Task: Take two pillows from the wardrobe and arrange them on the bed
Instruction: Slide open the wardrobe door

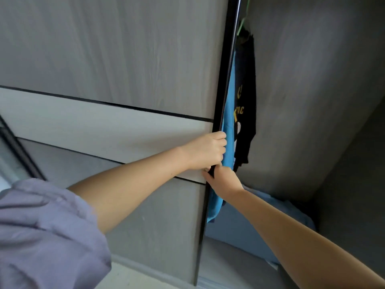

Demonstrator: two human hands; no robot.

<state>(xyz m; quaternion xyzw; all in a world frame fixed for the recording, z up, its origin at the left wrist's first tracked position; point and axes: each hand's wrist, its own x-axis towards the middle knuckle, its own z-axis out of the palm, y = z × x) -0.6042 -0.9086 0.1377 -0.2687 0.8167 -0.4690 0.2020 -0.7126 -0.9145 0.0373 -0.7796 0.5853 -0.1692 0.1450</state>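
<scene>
Nearest, in the lower left of the frame, a loose lilac sleeve covers the upper left arm, and the bare forearm runs up and right toward the middle of the picture. The right forearm enters from the lower right corner and runs up and left to meet it.

Both hands sit on the black edge strip of the sliding wardrobe door, a grey wood-grain panel crossed by thin dark lines and a paler band. The strip's long axis runs from the top of the frame, right of centre, down and slightly left to the bottom edge. The left hand is clamped on the strip, fingers curled around it from the door's face. Just below, touching it, the right hand grips the same strip from the open side, thumb on the door's front.

Behind the strip, inside the wardrobe, a bright blue garment hangs against the door edge, its long axis vertical. Just right of it hangs a black T-shirt with yellow lettering, on a green hanger near the top of the frame.

Lower and deeper in the opening, right of centre, lies a pale blue soft mass; whether it is a pillow cannot be told. The grey inner wall fills the right of the frame.
</scene>
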